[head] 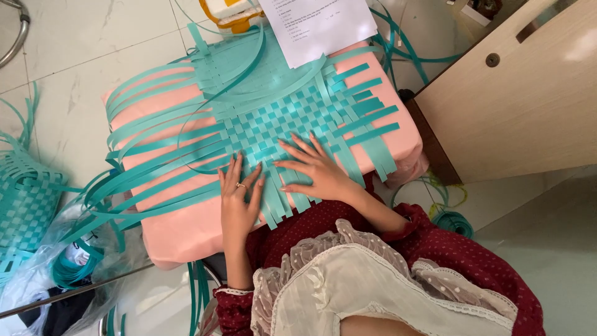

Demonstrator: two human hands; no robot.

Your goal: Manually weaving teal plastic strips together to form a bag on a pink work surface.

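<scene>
Left hand [238, 202] and right hand [316, 169], both open and flat, pressed on teal woven plastic-strip mat [280, 118]. Mat spread over pink cushioned stool [180, 230]; white paper sheet [320, 25] at far edge.

A pink cushioned stool [186, 230] is being used as the table, standing on a pale marble-tiled floor [68, 37]. Its top is being covered by a teal woven mat [280, 118] of flat plastic strips, with loose strip ends [149, 180] being left hanging over the left edge and shorter ones over the right. A white printed sheet of paper [323, 25] is being carried on the far edge, overlapping the mat. On the floor, a part-woven teal basket [25, 199] is being kept at the left, and a coil of teal strip [454, 223] is lying at the right.
</scene>
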